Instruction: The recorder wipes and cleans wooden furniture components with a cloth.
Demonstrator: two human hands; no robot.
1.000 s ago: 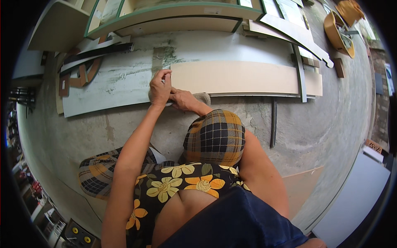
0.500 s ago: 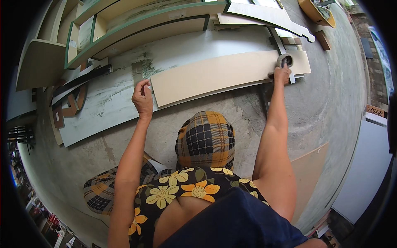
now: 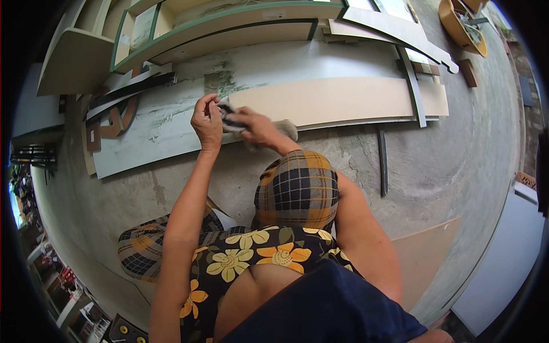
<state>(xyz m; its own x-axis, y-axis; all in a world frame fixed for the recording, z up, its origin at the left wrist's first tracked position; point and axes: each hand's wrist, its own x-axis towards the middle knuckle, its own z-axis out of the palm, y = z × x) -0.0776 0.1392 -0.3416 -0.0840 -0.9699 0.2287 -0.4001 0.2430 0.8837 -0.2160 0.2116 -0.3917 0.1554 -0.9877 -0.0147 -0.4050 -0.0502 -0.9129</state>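
A long beige board lies across a larger pale, stained panel on the floor. At the board's left end is my left hand, its fingers curled closed; whatever they hold, if anything, is hidden. My right hand, slightly blurred, is closed on a fuzzy grey rag with dark parts. The rag is at the same left end, right beside my left hand, and part of it trails behind my wrist. Across the board's right part lies a flat grey strip.
Beyond the panel stands a beige cabinet frame with green edges. Dark strips and brown offcuts lie at left. A yellow tub and a brown block are far right. A dark bar lies on the concrete floor nearer me.
My right hand has swept from the board's right end to its left end with the rag, now beside my left hand. My left hand stays at that end. The view has shifted slightly.
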